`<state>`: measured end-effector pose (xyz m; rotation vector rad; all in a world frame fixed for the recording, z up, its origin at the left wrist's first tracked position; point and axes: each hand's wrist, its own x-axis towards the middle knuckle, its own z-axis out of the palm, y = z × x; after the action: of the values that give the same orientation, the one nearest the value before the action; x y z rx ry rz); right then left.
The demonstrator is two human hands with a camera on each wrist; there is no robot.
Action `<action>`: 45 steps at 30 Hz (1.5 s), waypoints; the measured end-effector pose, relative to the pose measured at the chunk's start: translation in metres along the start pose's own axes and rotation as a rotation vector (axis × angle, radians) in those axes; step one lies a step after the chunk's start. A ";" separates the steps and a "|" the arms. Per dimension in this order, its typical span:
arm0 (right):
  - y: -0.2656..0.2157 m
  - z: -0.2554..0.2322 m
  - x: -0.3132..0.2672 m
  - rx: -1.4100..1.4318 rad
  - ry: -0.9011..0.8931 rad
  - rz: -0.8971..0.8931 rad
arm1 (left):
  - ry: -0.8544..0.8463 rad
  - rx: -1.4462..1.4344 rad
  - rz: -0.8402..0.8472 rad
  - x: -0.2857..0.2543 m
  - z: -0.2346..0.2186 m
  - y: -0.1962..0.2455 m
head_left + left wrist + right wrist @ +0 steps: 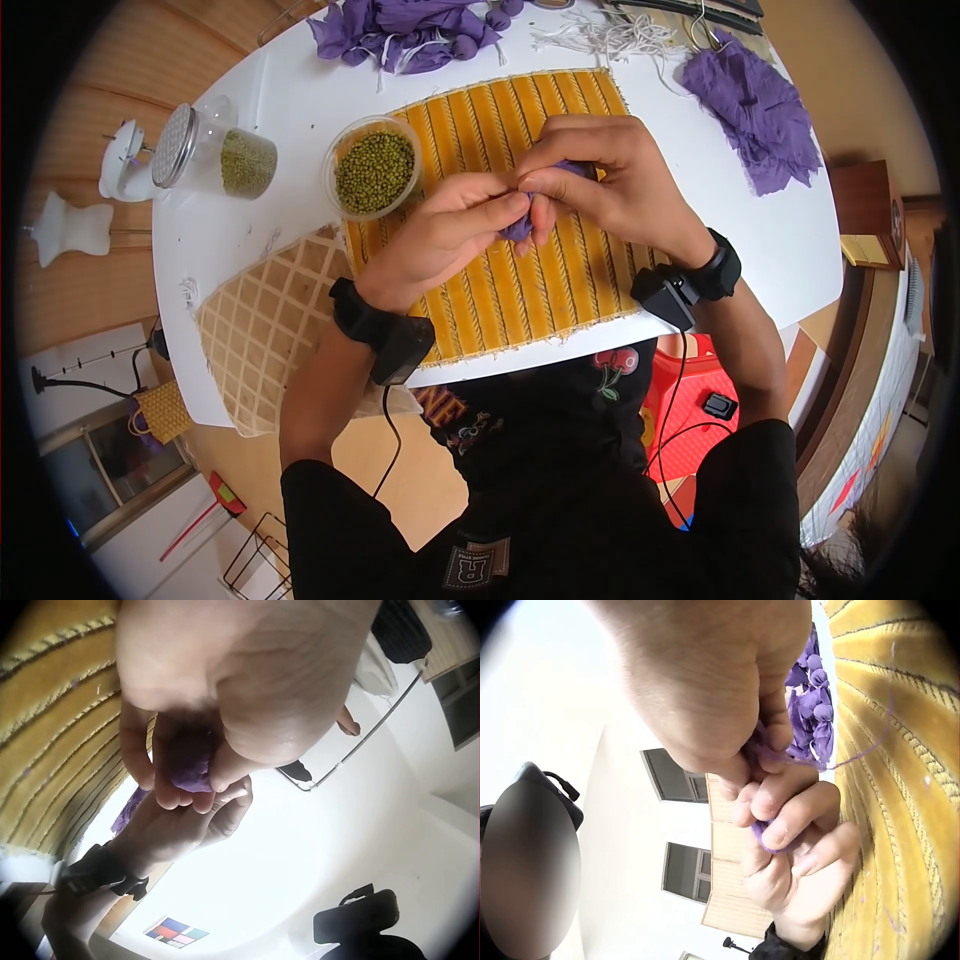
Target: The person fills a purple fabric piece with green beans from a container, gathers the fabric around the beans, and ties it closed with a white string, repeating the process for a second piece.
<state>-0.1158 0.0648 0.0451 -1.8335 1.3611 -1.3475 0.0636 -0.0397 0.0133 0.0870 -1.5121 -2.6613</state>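
Over a yellow ribbed cloth mat [480,310], both hands meet at a small purple cloth bundle [517,229]. In the left wrist view its rounded end [191,765] shows between the curled fingers and thumb of my left hand [440,235]. My right hand [630,185] pinches the gathered purple cloth [759,742] above the bundle, right against the left fingertips. A thin purple thread [870,756] trails from there across the mat. Just beyond the left hand stands a clear round tub [331,183] of green mung beans [375,172].
A lidded jar [210,155] partly filled with green beans lies on the white table [285,110]. Purple cloth bundles [400,30] lie at the far edge, beside white strings [615,38]. Crumpled purple cloth [755,115] is at right, a beige lattice mat [265,325] at left.
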 end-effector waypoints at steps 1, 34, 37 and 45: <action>0.000 0.000 0.000 0.000 0.001 0.000 | 0.000 0.001 0.000 0.000 0.000 -0.001; 0.004 -0.005 0.002 0.031 -0.028 0.018 | 0.171 0.025 0.033 0.001 0.007 -0.004; 0.005 -0.006 0.002 0.020 -0.029 0.015 | 0.204 0.061 -0.009 -0.001 0.010 -0.001; 0.007 -0.006 0.001 0.022 0.000 0.027 | 0.179 0.000 -0.010 0.000 0.008 -0.002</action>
<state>-0.1243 0.0618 0.0420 -1.7942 1.3616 -1.3433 0.0631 -0.0316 0.0159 0.3245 -1.4591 -2.5807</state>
